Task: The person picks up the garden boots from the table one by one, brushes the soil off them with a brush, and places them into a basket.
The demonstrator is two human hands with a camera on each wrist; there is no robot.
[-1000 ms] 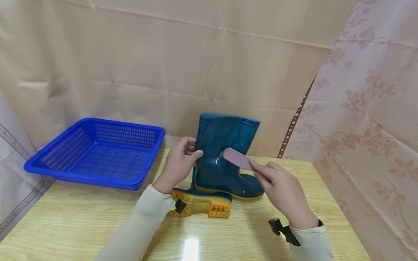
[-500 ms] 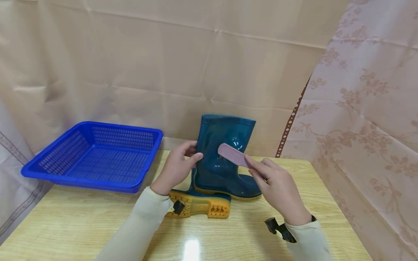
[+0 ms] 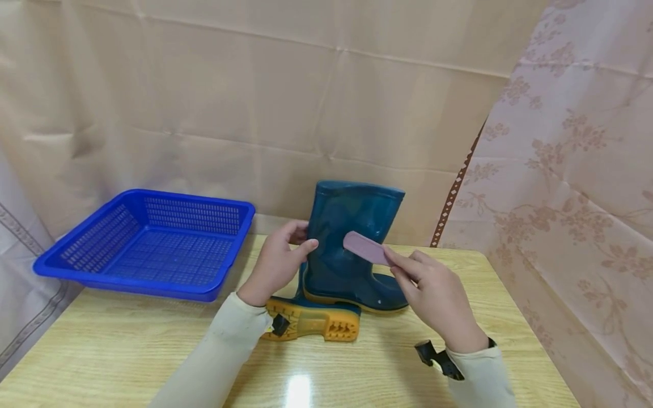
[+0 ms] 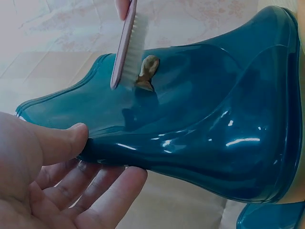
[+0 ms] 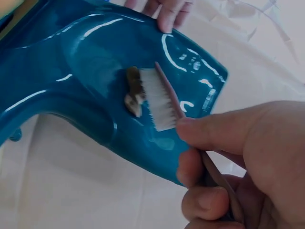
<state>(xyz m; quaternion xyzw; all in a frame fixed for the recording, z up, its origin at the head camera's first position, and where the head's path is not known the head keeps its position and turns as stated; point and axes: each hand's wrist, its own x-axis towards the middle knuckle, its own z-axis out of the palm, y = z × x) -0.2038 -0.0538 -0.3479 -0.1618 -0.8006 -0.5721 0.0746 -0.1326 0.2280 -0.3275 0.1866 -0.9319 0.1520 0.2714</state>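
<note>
A teal rain boot (image 3: pixel 347 272) stands upright on its yellow sole. My left hand (image 3: pixel 278 258) grips the back edge of its shaft, thumb on the near side and fingers behind. In my right hand (image 3: pixel 433 289) I hold the handle of a pink brush (image 3: pixel 364 248). Its white bristles (image 5: pixel 157 100) meet the side of the shaft beside a brown, mud-like smear (image 5: pixel 134 93), which also shows in the left wrist view (image 4: pixel 148 69). A second boot (image 3: pixel 313 323) lies on its side in front, yellow sole facing me; its shaft is mostly hidden.
A blue plastic basket (image 3: pixel 232 255) with slotted walls stands on the left of the wooden table (image 3: pixel 204 334). A beige curtain (image 3: pixel 229 113) hangs close behind the boots. Patterned pink cloth (image 3: pixel 576 187) borders the right side.
The brush has shifted slightly up and then back down on the shaft. The boot's top has rocked a little left, then right. My left hand keeps its hold.
</note>
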